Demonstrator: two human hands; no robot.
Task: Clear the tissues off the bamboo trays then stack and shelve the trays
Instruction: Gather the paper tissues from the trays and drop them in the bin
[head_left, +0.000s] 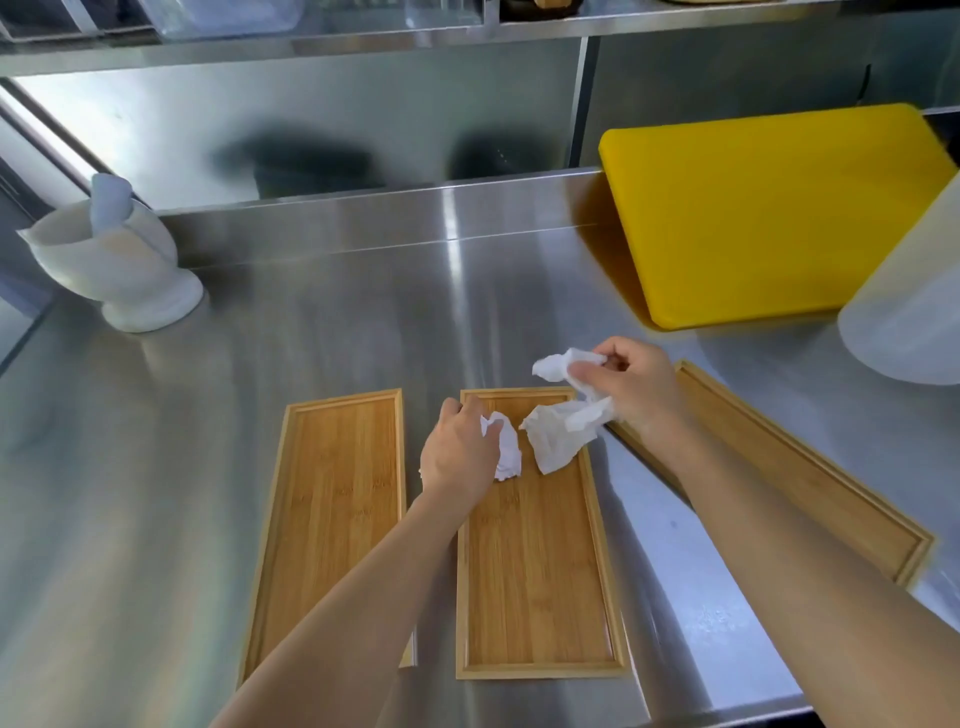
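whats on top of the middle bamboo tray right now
Over the middle bamboo tray, the left hand grips one crumpled tissue and the right hand holds more tissue. Whether any still touches the tray is hidden.

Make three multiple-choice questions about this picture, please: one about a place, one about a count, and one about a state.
1. Where does the yellow plastic cutting board stand?
A. at the back right of the steel counter
B. on the left tray
C. on the upper shelf

2. How many rectangular bamboo trays lie on the counter?
A. two
B. three
C. four

3. What is the right hand doing?
A. resting flat and empty
B. holding crumpled white tissue
C. lifting a tray

Answers:
1 A, it leans at the back right of the steel counter.
2 B, there is a left tray, a middle tray and a right tray.
3 B, its fingers are closed on the crumpled white tissue above the middle tray.
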